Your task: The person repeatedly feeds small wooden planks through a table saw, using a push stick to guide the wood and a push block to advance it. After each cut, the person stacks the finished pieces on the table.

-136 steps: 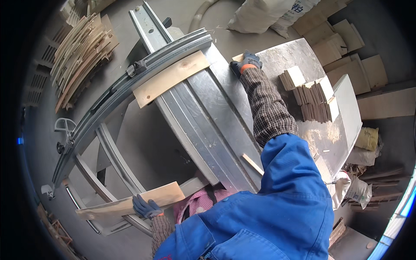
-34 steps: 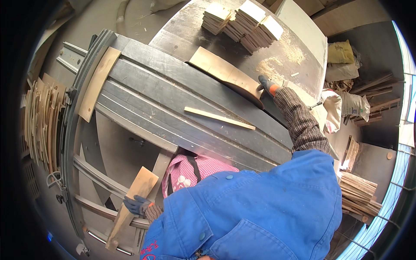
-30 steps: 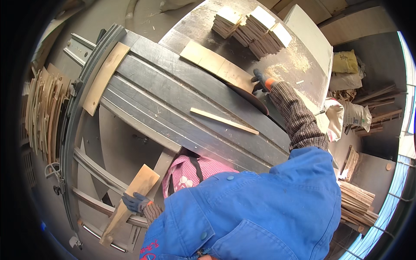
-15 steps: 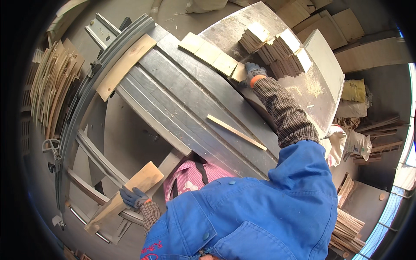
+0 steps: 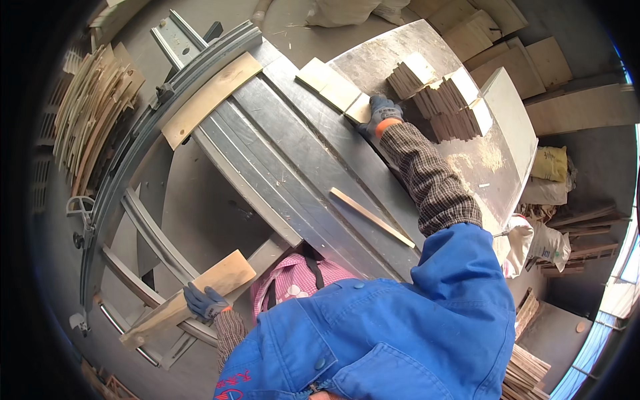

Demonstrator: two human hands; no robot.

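My left hand, in a grey glove, grips a long wooden board that lies across the metal rails at the lower left. My right hand, gloved the same way, has its fingers curled at the near end of a row of flat wooden pieces. These lie at the far edge of the grooved metal saw table. The hand covers part of the end piece. Just beyond it, stacks of small wooden blocks stand on the side table.
A thin wood strip lies on the saw table. Another board rests along the fence at the left. Many upright wood offcuts stand beyond it. Sawdust lies on the side table; sacks and wood scraps are at the right.
My right hand has moved left along the row, and less of the near pieces shows. My left hand stays on its board. The whole view has shifted slightly.
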